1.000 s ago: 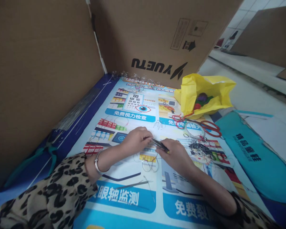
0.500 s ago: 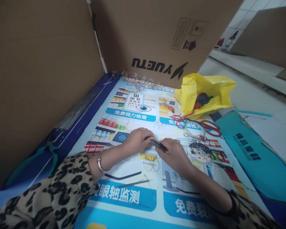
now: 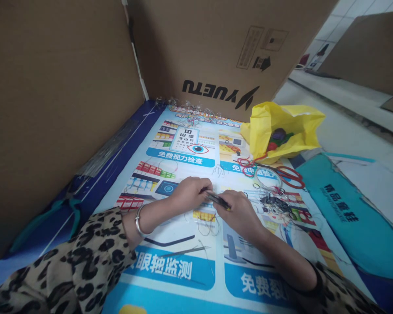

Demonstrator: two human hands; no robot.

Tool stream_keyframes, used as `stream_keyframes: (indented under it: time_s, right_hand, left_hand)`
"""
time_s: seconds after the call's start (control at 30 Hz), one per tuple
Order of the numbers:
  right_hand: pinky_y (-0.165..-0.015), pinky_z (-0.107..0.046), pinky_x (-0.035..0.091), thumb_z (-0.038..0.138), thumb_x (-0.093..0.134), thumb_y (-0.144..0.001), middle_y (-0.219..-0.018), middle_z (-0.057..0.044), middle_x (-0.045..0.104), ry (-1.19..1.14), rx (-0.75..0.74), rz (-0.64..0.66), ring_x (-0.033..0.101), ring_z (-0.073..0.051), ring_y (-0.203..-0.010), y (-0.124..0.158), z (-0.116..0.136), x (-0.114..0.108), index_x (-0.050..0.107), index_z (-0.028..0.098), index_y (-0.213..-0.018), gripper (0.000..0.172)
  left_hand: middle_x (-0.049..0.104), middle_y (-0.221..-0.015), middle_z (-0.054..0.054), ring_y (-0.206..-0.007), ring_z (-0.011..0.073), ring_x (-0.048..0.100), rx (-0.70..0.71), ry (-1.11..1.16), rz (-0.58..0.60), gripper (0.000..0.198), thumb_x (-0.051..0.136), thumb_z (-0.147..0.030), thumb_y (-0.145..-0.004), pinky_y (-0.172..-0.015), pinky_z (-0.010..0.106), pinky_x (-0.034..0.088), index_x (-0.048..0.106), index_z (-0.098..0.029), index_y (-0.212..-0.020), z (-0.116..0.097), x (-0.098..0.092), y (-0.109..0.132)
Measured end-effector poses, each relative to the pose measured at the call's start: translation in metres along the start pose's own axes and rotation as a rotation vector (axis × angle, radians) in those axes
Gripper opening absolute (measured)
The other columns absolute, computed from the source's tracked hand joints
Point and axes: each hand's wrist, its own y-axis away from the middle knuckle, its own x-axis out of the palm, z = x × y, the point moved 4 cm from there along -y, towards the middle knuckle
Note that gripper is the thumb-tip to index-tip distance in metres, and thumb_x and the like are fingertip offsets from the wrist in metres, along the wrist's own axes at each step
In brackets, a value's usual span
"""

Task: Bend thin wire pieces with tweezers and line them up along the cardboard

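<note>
My right hand (image 3: 240, 213) is closed around dark metal pliers (image 3: 220, 200), their slim jaws pointing left. At the jaw tips, my left hand (image 3: 191, 194) is pinched closed; what lies between its fingers is too small to make out. Below the hands, thin wire loops (image 3: 208, 224) lie on the printed poster sheet (image 3: 218, 279). Nearer to me rest a thin dark pointed tool (image 3: 185, 252) and fine wire strands. Right of my right hand sits a tangle of black wire pieces (image 3: 277, 205), with a coil of pale wire (image 3: 267, 179) just behind it.
Red-handled scissors (image 3: 290, 176) lie by a yellow bag (image 3: 281, 131) holding coloured balls. Teal-handled pliers (image 3: 67, 207) and a bundle of straight wires (image 3: 100, 161) are at left. Cardboard walls (image 3: 196, 48) stand behind and left. A teal box panel (image 3: 334, 209) lies right.
Both hands stay almost in place at the pliers' tips. My left fingers have shifted very slightly; the whole view has moved a little.
</note>
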Motion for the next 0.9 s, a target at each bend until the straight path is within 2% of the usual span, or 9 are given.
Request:
stream_keyframes:
  time_s: [0.2,0.33,0.5,0.73,0.9]
  right_hand:
    - [-0.061,-0.025,0.028,0.021,0.048,-0.076,-0.062,0.0,0.055,-0.002,-0.001,-0.019,0.048,-0.013,-0.063,0.0004,0.0011,0.0003,0.059,0.019,-0.066,0.016]
    - [-0.062,-0.025,0.03,0.02,0.048,-0.075,-0.064,-0.001,0.057,-0.022,0.003,-0.017,0.049,-0.013,-0.064,0.0007,0.0014,0.0008,0.06,0.019,-0.067,0.014]
    - [-0.061,-0.025,0.03,0.021,0.049,-0.075,-0.064,0.0,0.057,-0.04,0.009,-0.021,0.049,-0.013,-0.063,0.0003,0.0019,-0.0008,0.06,0.019,-0.067,0.013]
    - [-0.061,-0.024,0.031,0.021,0.049,-0.075,-0.065,0.0,0.057,-0.057,0.002,0.023,0.05,-0.013,-0.064,-0.0006,0.0029,-0.0015,0.061,0.019,-0.069,0.013]
    - [-0.06,-0.024,0.031,0.029,0.055,-0.072,-0.068,0.001,0.059,-0.075,0.069,0.034,0.051,-0.013,-0.065,0.0011,-0.0002,-0.0023,0.062,0.022,-0.079,0.012]
  left_hand:
    - [0.057,-0.062,-0.004,-0.061,0.0098,0.049,0.019,0.0,-0.004,0.007,0.052,-0.016,-0.074,-0.058,0.02,0.033,0.057,-0.019,-0.07,-0.0006,0.0006,-0.0003]
    - [0.057,-0.061,-0.006,-0.06,0.0086,0.049,0.055,-0.003,-0.02,0.01,0.051,-0.012,-0.073,-0.069,0.022,0.035,0.057,-0.018,-0.07,-0.0021,0.0012,-0.0008]
    - [0.055,-0.059,-0.006,-0.06,0.0089,0.049,0.01,0.004,-0.049,0.01,0.052,-0.02,-0.078,-0.078,0.028,0.034,0.056,-0.018,-0.068,-0.0005,0.0011,-0.0017]
    - [0.058,-0.063,-0.006,-0.063,0.0094,0.051,0.014,-0.009,-0.001,0.007,0.052,-0.017,-0.075,-0.078,0.028,0.034,0.057,-0.018,-0.07,-0.0026,0.0026,-0.0019]
    - [0.056,-0.059,-0.006,-0.059,0.0089,0.05,-0.023,0.005,-0.039,0.008,0.051,-0.016,-0.076,-0.074,0.025,0.036,0.057,-0.018,-0.07,0.0007,0.0022,-0.0011]
